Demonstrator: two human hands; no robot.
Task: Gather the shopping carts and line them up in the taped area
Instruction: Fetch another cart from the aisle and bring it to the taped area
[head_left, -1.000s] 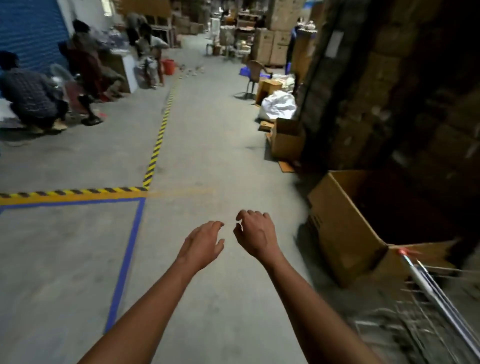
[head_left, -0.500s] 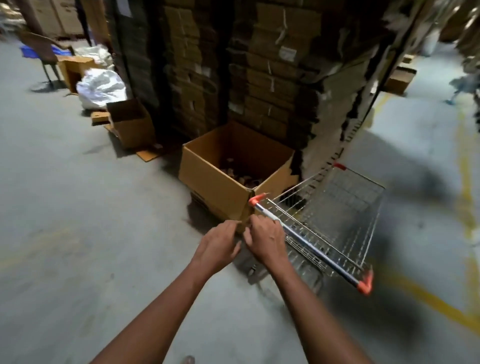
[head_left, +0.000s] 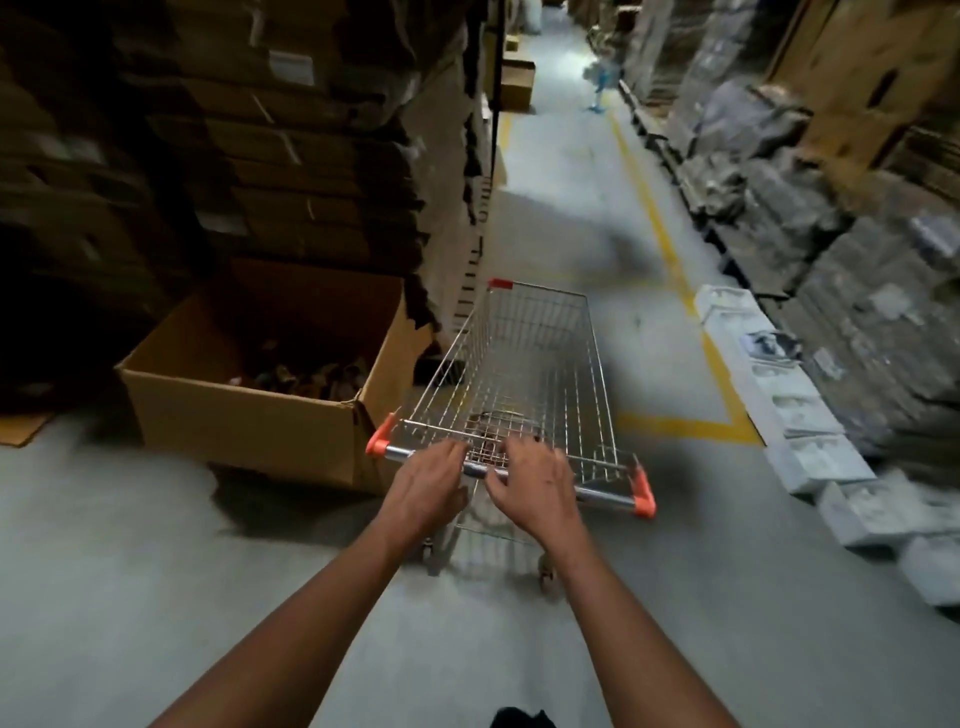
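A wire shopping cart (head_left: 524, 364) with a chrome handle bar (head_left: 602, 493) and orange end caps stands on the grey floor in front of me, pointing up the aisle. Its basket looks empty. My left hand (head_left: 428, 488) lies over the left part of the handle, fingers nearly straight across the bar and thumb below it. My right hand (head_left: 537, 483) is on the middle of the bar, fingers curled over it and thumb under it. No taped area for the carts is in view.
An open cardboard box (head_left: 249, 415) sits just left of the cart, below tall stacked cartons (head_left: 218, 156). White flat packs (head_left: 800, 415) and wrapped pallets line the right side. Yellow floor lines (head_left: 670, 260) run up the aisle, where a distant person (head_left: 602, 78) stands.
My view has swung right from the taped floor to this aisle. Both hands went from hanging in the air to the cart's handle, and the cart now faces straight away from me.
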